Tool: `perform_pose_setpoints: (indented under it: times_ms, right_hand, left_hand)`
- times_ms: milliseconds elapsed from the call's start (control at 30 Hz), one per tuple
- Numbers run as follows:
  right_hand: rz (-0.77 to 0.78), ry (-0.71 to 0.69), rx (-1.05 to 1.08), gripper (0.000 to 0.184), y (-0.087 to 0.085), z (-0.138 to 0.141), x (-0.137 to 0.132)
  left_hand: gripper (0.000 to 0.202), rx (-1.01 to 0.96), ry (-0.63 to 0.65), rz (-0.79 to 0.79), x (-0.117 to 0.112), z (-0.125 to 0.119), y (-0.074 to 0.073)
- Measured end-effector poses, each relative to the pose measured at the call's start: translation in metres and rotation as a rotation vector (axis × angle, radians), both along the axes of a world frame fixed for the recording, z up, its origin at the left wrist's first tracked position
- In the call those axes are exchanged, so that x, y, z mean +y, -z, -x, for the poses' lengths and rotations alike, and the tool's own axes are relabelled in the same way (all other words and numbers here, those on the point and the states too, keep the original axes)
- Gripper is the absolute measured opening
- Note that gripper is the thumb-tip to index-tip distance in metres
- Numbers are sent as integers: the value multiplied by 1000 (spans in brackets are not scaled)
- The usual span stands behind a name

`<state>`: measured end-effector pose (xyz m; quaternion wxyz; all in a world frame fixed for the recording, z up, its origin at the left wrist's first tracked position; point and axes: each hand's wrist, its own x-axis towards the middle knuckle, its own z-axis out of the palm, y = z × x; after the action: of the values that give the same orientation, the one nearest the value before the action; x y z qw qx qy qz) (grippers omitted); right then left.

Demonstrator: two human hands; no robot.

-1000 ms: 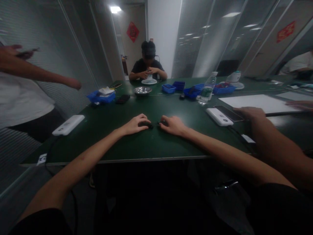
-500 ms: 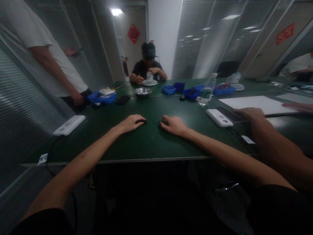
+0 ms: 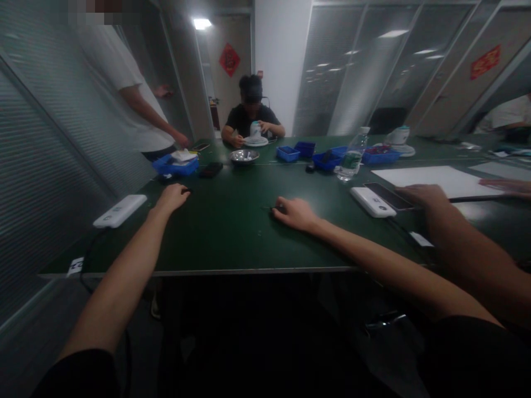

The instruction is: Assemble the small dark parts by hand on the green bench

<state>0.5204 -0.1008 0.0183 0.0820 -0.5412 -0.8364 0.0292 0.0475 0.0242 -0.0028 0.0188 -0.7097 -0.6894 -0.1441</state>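
Note:
My left hand (image 3: pixel 173 197) lies far out on the left of the green table (image 3: pixel 232 232), fingers curled over a small dark object (image 3: pixel 186 191) that barely shows at its fingertips. My right hand (image 3: pixel 292 213) rests near the table's middle, fingers bent around another small dark piece (image 3: pixel 277 209). What either piece is I cannot make out in the dim light.
A white power bank (image 3: pixel 120 210) with a cable lies left, another (image 3: pixel 371 202) with a phone right, under a neighbour's hand (image 3: pixel 421 194). Blue bins (image 3: pixel 174 165), a metal bowl (image 3: pixel 244 157) and a water bottle (image 3: pixel 350 160) stand farther back. One person sits opposite; another stands left.
My left hand has slid from the table's middle far out to the left with its dark piece. My right hand stayed put. The standing person walked toward the far end.

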Motion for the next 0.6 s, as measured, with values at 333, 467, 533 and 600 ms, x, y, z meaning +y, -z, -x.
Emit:
perform_pose_setpoints:
  times_ms: [333, 467, 533, 600]
  right_hand:
    - [20, -7, 3, 43, -1, 0, -1]
    - [-10, -13, -6, 43, 1, 0, 0]
    - [-13, -12, -8, 43, 2, 0, 1]
    - [-17, -10, -12, 43, 3, 0, 1]
  left_hand:
    - [48, -102, -86, -58, 1, 15, 1]
    - [35, -132, -147, 41, 3, 24, 3]
    - [30, -122, -150, 34, 0, 24, 1]
    - [26, -102, -154, 20, -4, 21, -3]
